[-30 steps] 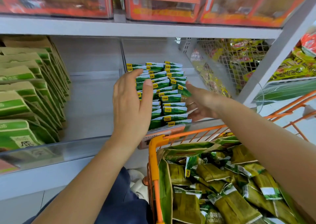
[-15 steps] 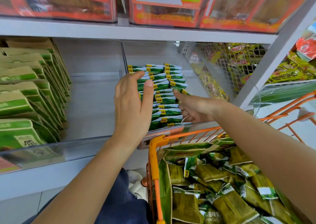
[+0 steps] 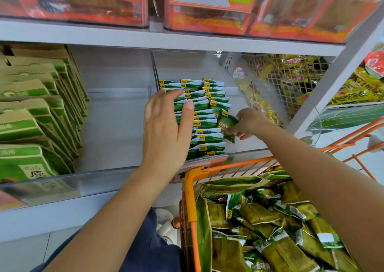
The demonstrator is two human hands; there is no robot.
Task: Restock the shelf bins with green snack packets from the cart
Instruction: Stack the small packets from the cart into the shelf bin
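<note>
right hand [image 3: 248, 123] pinching loose packet [image 3: 227, 124]; left hand [image 3: 166, 130] flat, bracing stack [image 3: 204, 118]; slot it upright, labels aligned

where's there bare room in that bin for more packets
Free: the bin floor right of the packet rows, up to the mesh divider, where the right hand holds a packet; also behind the rows. Crowded: the left side, where the left hand is against the rows.
</note>
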